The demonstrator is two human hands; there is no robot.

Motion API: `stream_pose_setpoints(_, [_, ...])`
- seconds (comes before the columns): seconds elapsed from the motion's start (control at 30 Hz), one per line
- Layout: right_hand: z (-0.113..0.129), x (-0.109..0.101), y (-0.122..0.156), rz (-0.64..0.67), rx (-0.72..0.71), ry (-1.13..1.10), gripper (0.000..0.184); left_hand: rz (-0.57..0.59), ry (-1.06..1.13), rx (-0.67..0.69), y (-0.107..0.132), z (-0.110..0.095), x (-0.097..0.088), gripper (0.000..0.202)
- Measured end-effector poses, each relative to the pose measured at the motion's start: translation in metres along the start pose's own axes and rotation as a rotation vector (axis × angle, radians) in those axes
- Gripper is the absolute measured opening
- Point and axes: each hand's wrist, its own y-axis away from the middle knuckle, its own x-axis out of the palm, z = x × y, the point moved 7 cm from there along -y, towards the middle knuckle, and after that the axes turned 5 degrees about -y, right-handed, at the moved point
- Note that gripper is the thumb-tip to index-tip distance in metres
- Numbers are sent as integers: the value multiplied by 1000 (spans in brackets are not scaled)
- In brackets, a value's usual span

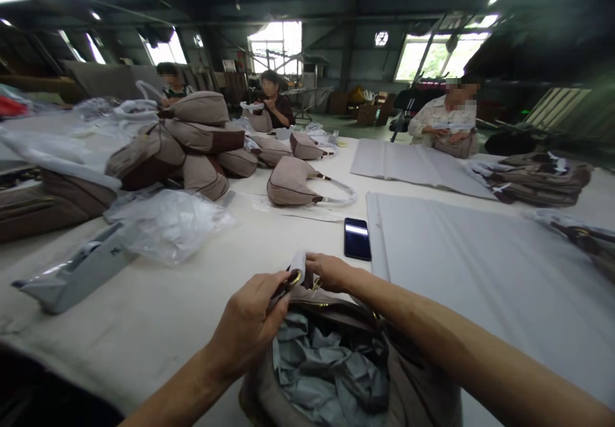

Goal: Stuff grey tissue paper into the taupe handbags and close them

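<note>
A white-wrapped metal clip (295, 273) is pinched narrowly by the fingers of the left hand (247, 328) and right hand (331, 272), above a tissue-stuffed handbag (418, 395).

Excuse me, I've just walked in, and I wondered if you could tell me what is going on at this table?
One person's left hand pinches a gold metal ring on a dark strap, and their right hand pinches white paper around it, above an open taupe handbag stuffed with grey-blue tissue paper. A black smartphone lies on the white table. Two seated co-workers handle bags beyond a pile of taupe-and-brown crescent handbags.
</note>
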Motion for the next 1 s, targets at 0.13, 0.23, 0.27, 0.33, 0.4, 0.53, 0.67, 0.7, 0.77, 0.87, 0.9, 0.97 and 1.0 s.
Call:
stream_pose_setpoints(0.13, [-5,10,-22,30,20,193,30,-52,94,-126,-4,13,0,24])
stream_pose_setpoints(0.23, [-3,0,-21,71,-7,295,19,-79,112,-181,-3,19,-3,23])
stream_pose_setpoints(0.27, [-1,-10,-14,75,-23,319,19,-92,115,-204,-2,20,-5,23])
stream_pose_setpoints(0.33, [9,-38,6,42,-38,371,23,-113,113,-251,0,24,-9,22])
stream_pose_setpoints(0.4, [29,-74,32,-40,-21,435,18,-119,103,-287,0,26,-10,20])
stream_pose_setpoints(0.53, [87,-106,76,-57,123,439,16,-112,112,-339,-6,26,-6,20])
stream_pose_setpoints(0.67, [121,-56,91,140,238,49,28,-101,135,-343,-13,19,-6,19])
stream_pose_setpoints(0.7, [119,-38,91,193,269,-30,30,-98,140,-342,-13,18,-7,19])
stream_pose_setpoints(0.77, [106,-9,90,232,348,-59,33,-84,158,-370,-10,18,-13,18])
stream_pose_setpoints(0.87, [83,14,88,172,390,72,31,-54,232,-473,-1,25,-18,19])
stream_pose_setpoints(0.9, [79,20,87,162,372,109,31,-44,254,-499,1,28,-18,20])
stream_pose_setpoints(0.97, [81,29,85,152,252,123,30,-19,272,-513,4,32,-17,20])
stream_pose_setpoints(1.0, [86,32,83,153,168,105,29,-2,261,-501,4,32,-15,20])
